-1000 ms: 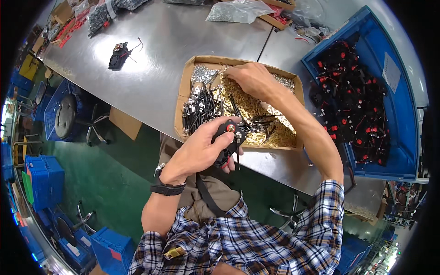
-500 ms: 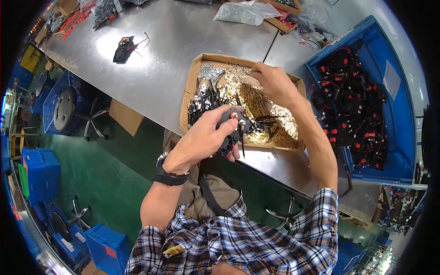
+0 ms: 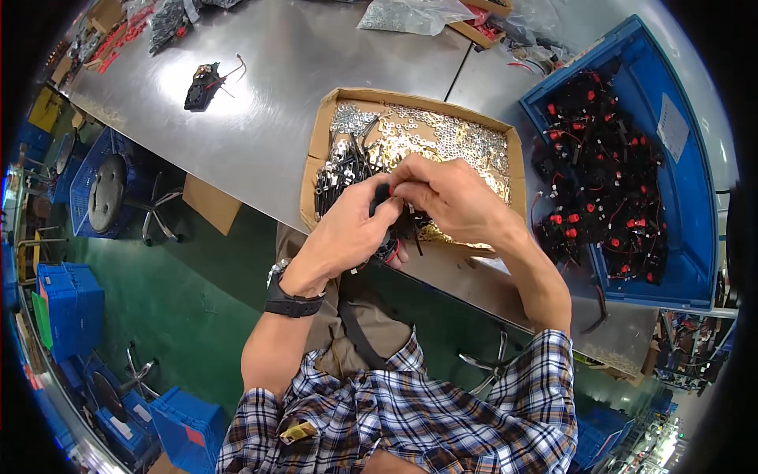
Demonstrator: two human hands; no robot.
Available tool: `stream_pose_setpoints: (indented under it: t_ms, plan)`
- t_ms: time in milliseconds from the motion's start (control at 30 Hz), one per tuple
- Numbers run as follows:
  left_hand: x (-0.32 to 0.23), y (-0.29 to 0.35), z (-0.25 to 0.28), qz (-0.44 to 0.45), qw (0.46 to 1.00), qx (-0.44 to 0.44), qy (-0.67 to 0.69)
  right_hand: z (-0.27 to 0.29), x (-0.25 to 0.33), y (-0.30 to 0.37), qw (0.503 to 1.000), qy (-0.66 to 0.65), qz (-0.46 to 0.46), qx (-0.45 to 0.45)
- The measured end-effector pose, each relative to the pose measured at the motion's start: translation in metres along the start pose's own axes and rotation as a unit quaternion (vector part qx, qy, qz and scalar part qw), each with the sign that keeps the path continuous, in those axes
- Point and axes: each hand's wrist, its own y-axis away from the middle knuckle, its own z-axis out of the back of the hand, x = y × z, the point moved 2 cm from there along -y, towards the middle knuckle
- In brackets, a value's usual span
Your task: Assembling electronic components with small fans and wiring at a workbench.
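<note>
Steel workbench (image 3: 316,103): right hand (image 3: 454,197) is now leaving the cardboard tray (image 3: 316,150), both hands' fingers pinching the black part (image 3: 384,207) alongside left hand (image 3: 351,233).

Glossy steel table (image 3: 316,87) – matt cardboard box (image 3: 316,150).

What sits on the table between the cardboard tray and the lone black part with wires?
Nothing: the head view shows bare steel table between the cardboard tray and the black part.
</note>
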Motion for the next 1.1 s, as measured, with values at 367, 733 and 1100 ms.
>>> stream_pose_setpoints:
  t_ms: [367, 733, 1100]
  plan:
    - [-0.003, 0.001, -0.002, 0.009, 0.999, 0.011, -0.033, 0.003, -0.016, -0.010, 0.998, -0.049, 0.007, 0.048]
    - [-0.005, 0.001, -0.002, 0.012, 1.000, -0.002, 0.007, -0.004, -0.018, 0.000, 0.992, 0.070, 0.095, -0.036]
    - [0.020, -0.009, 0.007, -0.083, 0.987, -0.059, -0.127, -0.004, 0.005, 0.018, 0.926, 0.333, 0.179, -0.003]
